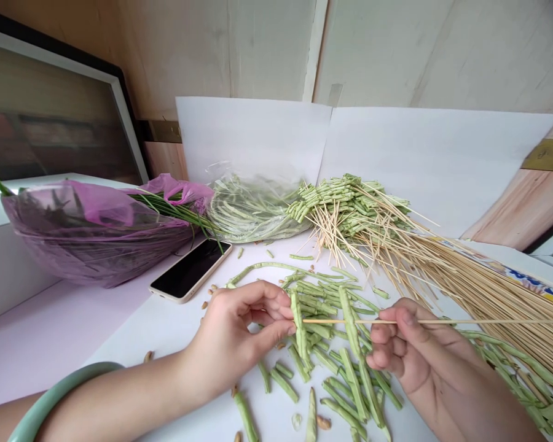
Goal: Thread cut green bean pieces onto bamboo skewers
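Between thumb and fingers, my left hand (246,334) pinches a cut piece of green bean (299,325), held upright at the tip of a thin wooden skewer (325,321). Another bean piece (349,313) is threaded crosswise on the skewer, closer to my right hand (424,350). That hand grips the skewer between thumb and fingers, and the shaft runs off to the right. Below both hands, loose cut bean pieces (345,380) lie scattered on the white surface. Whether the tip has entered the left piece cannot be made out.
Behind lie a stack of skewered beans (345,196), a clear bag of long beans (253,209), a purple bag of greens (101,239) and a phone (191,270). Bare skewers (488,288) fan out at right, beside whole beans (525,374). White boards (258,135) stand at the back.
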